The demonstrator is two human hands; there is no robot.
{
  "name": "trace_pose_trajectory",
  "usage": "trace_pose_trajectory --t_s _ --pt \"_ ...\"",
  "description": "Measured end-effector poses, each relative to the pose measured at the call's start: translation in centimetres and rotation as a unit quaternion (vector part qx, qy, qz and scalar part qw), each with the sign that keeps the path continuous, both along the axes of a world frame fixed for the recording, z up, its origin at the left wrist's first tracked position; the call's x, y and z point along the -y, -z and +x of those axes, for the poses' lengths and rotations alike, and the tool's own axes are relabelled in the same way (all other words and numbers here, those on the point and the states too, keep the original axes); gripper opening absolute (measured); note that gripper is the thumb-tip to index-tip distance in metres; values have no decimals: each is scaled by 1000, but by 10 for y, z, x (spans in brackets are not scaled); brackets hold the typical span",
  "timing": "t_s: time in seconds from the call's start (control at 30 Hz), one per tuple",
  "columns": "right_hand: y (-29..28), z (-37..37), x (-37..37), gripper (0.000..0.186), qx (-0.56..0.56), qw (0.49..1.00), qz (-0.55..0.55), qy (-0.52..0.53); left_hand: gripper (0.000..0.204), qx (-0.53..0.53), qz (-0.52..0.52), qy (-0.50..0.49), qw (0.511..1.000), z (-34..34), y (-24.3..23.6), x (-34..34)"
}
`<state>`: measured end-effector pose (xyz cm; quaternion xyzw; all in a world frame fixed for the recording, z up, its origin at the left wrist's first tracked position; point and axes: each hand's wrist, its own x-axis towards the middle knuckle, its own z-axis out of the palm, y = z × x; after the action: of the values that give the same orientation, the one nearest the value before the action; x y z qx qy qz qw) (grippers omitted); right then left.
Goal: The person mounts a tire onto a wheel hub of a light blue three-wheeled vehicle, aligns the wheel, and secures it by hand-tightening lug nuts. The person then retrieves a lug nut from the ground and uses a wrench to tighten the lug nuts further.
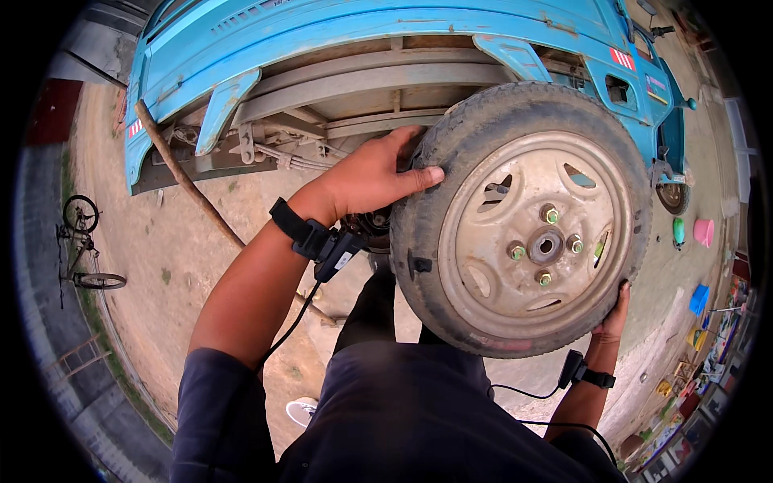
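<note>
Left hand (362, 181) | right hand (614, 317) — on wheel (523, 224) | axis, face toward wearer (390, 419)

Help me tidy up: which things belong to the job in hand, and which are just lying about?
In the job:
wheel, left hand and right hand on it
nuts on the wheel
truck behind the wheel

Apparently just lying about:
bicycle
pink bucket
blue container

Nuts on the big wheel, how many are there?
4. On the wheel, around its center hole, are a top nut, a right nut, a bottom nut and a left nut. None looks hidden on this side.
</note>
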<state>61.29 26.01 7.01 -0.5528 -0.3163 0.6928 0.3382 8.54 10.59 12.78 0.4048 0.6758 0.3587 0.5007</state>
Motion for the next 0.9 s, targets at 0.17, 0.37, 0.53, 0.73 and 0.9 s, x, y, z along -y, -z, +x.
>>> trace_pose_trajectory --t_s 0.17,0.37,0.53,0.73,0.9 --pt "-2 2 3 70 9 1000 7 8 35 -147 42 -19 988 -18 -4 50" --pt "-1 3 1 69 7 1000 7 -5 28 -332 96 91 934 -5 23 90" --pt "-6 -1 2 67 2 1000 3 -13 27 -384 126 109 908 -4 36 84" --pt "-3 3 1 72 4 1000 3 -7 20 -383 145 114 905 -7 27 82" --pt "-3 7 1 72 0 1000 -9 -2 13 -197 155 -62 966 -5 -11 80"
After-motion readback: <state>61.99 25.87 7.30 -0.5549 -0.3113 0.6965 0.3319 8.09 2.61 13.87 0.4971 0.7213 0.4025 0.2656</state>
